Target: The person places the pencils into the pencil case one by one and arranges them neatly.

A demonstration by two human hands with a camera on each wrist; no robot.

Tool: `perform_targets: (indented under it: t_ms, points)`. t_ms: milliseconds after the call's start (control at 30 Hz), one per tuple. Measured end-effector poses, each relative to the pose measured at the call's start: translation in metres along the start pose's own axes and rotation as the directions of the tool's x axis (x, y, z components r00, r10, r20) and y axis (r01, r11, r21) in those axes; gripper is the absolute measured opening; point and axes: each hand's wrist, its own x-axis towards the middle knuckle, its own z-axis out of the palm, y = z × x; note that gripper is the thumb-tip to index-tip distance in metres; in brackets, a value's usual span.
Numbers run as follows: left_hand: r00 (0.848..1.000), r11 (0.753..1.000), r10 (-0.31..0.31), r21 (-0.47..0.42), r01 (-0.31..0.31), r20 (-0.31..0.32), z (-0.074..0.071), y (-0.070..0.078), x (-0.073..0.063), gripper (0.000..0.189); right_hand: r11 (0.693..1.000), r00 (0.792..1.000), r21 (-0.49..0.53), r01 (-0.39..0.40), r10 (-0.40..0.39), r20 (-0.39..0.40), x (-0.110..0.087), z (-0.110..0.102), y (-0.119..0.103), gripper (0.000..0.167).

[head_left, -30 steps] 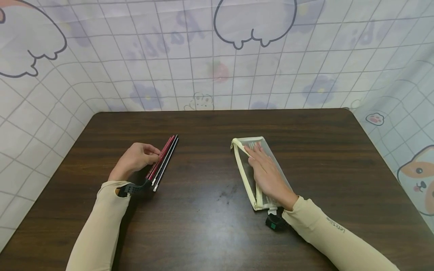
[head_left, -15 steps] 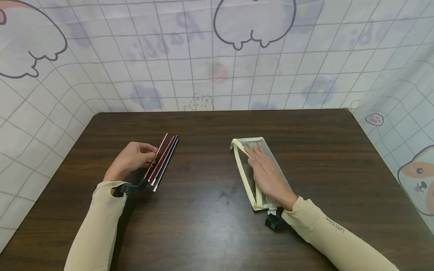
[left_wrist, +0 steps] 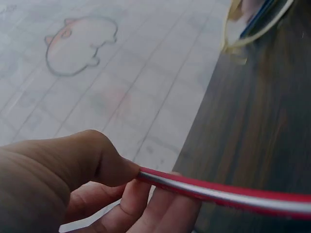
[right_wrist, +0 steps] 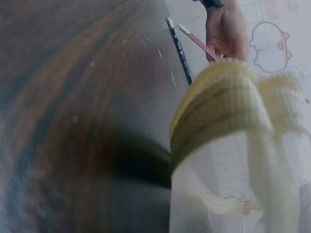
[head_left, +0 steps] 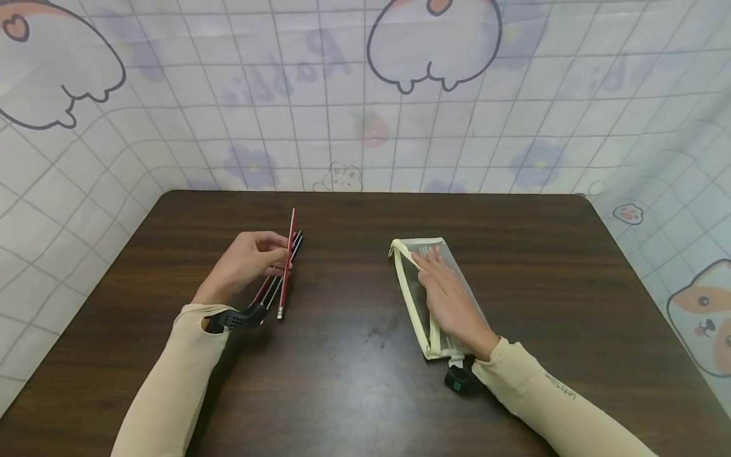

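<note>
My left hand pinches a red pencil between thumb and fingers, over the other pencils. In the left wrist view the red pencil shows a silver stripe and runs off to the right. Beneath it, black pencils and another red pencil lie side by side, partly covered by the hand. On the right, a translucent pencil case with pale yellow zipper trim lies on the table, its zipper gaping on the left. My right hand rests on top of it with fingers extended.
A dark wood-grain table carries everything. Behind it and at both sides hangs a white gridded cloth with cartoon prints. Black wrist devices sit below each hand, the right one near the case's front end.
My left hand has picked one red pencil off the row and carried it to the right, across the others. My right hand has stayed on the pencil case.
</note>
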Motion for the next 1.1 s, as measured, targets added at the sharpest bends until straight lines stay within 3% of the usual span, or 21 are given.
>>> perform_targets:
  t_ms: [267, 533, 700, 933, 1100]
  points:
    - [0.999, 0.990, 0.039, -0.136, -0.035, 0.025, 0.033, 0.017, 0.001, 0.035, 1.000, 1.000, -0.015, -0.002, 0.002, 0.001, 0.000, 0.000, 0.001, 0.051]
    - [0.996, 0.957, 0.063, -0.287, -0.043, 0.060, 0.064, 0.032, 0.005, 0.035, 1.000, 1.000, -0.013, 0.007, -0.007, -0.002, 0.001, 0.000, 0.002, 0.051]
    - [0.996, 0.927, 0.041, -0.374, -0.007, 0.083, 0.089, 0.036, 0.009, 0.035, 1.000, 1.000, -0.027, 0.016, -0.016, 0.001, 0.001, 0.000, 0.003, 0.051]
    - [0.996, 0.847, -0.001, -0.529, 0.051, 0.095, 0.130, 0.043, 0.016, 0.012, 0.999, 1.000, -0.040, 0.005, -0.005, -0.013, 0.001, 0.001, 0.001, 0.052]
    - [0.994, 0.819, -0.021, -0.568, 0.077, 0.105, 0.155, 0.045, 0.024, 0.015, 0.999, 1.000, -0.034, -0.011, 0.010, -0.011, 0.002, 0.000, 0.002, 0.052]
